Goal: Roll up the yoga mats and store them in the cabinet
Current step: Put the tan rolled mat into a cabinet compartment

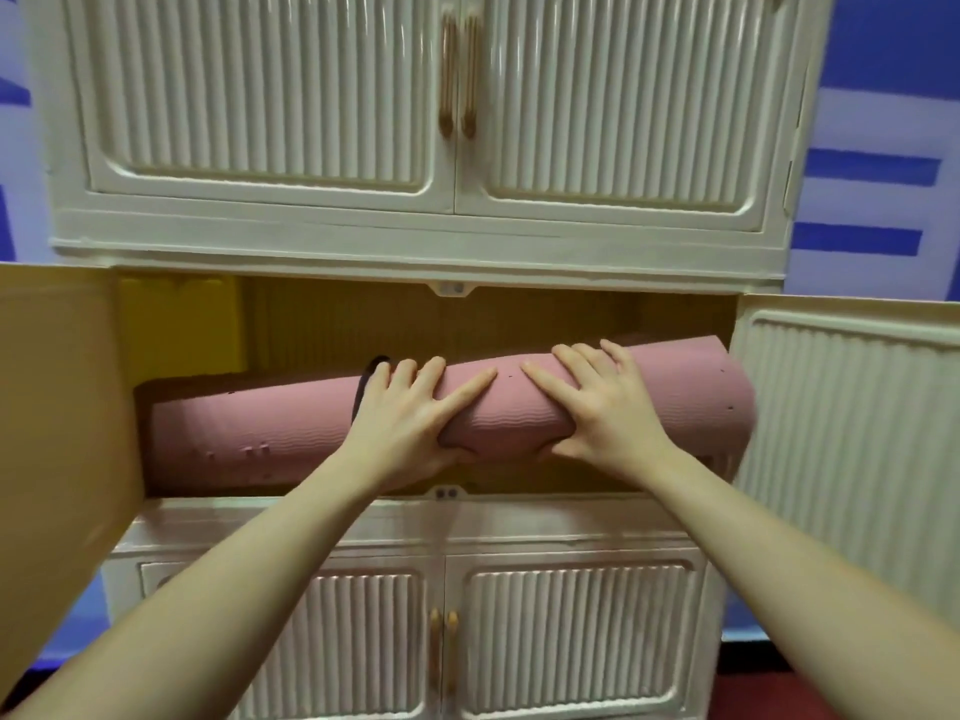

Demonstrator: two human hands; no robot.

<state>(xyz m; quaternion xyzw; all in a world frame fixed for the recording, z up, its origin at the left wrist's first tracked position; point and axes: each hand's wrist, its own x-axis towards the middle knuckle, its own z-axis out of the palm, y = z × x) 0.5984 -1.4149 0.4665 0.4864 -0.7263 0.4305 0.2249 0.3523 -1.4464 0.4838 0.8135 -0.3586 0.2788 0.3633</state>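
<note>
A rolled pink yoga mat [260, 433] lies crosswise in the open middle compartment of the cream cabinet [415, 241]. Its left end sits inside, while its right end [727, 402] sticks out past the right side of the opening. My left hand [410, 418] and my right hand [597, 407] both grip the roll near its middle, fingers over the top and thumbs underneath. A dark strap [363, 387] shows beside my left hand. Behind the pink roll a darker edge [208, 384] is visible; what it belongs to I cannot tell.
The compartment's left door [57, 433] and right door [852, 433] stand swung open on either side. Upper doors [457, 96] and lower doors [441, 641] are closed. A blue and white wall [878, 148] lies behind the cabinet, and red floor [753, 688] below.
</note>
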